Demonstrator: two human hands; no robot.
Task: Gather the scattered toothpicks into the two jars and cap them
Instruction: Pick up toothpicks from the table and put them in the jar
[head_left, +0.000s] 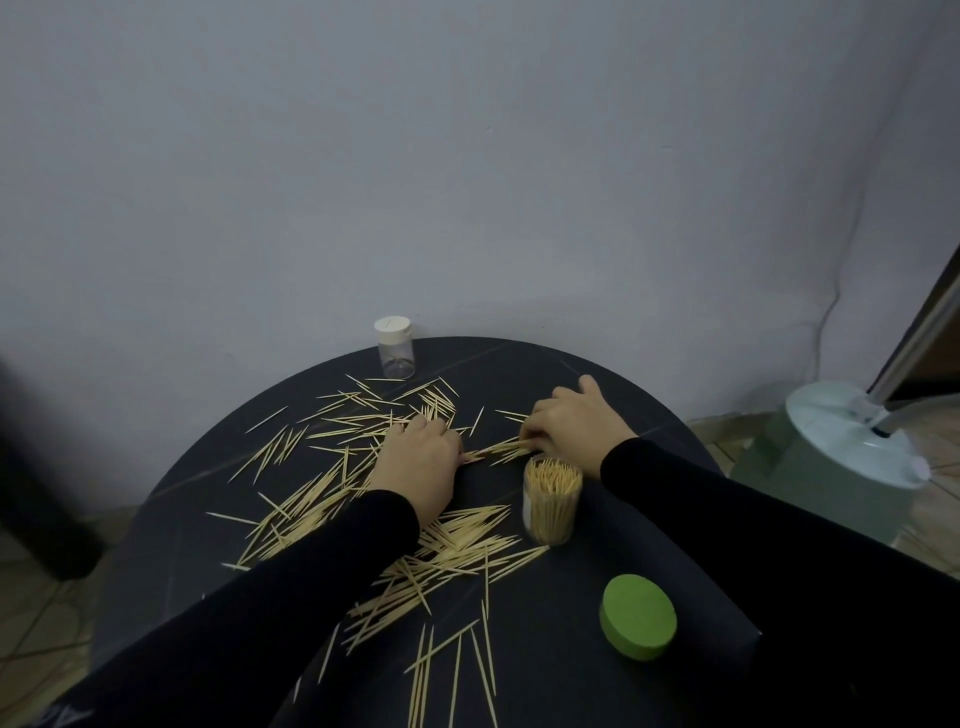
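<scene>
**Bunching toothpicks beside the open jar**

I work with both hands near the middle of the frame. My left hand (418, 457) lies palm down with curled fingers on the heap; whether it grips any sticks I cannot tell, as the fingertips are hidden. My right hand (571, 426) pinches a small bundle of toothpicks (501, 448) that lies flat between the two hands, lined up so it can go into a jar end first.

The open jar (552, 501) stands upright just below my right hand, right of centre, already packed nearly full. I judge it sits there to keep each trip short. Its green lid (638, 617) waits at lower right, apart from the sticks. The second jar (395, 347) stands at the far rim of the round table (623, 384), upper centre-left, white cap on and looking almost empty.

Loose toothpicks (311, 499) spread from centre to lower left and down to the bottom edge. Bare tabletop lies to the right and far right, room for swinging my right hand. Sticks near the left rim could roll off if I sweep outward.
</scene>
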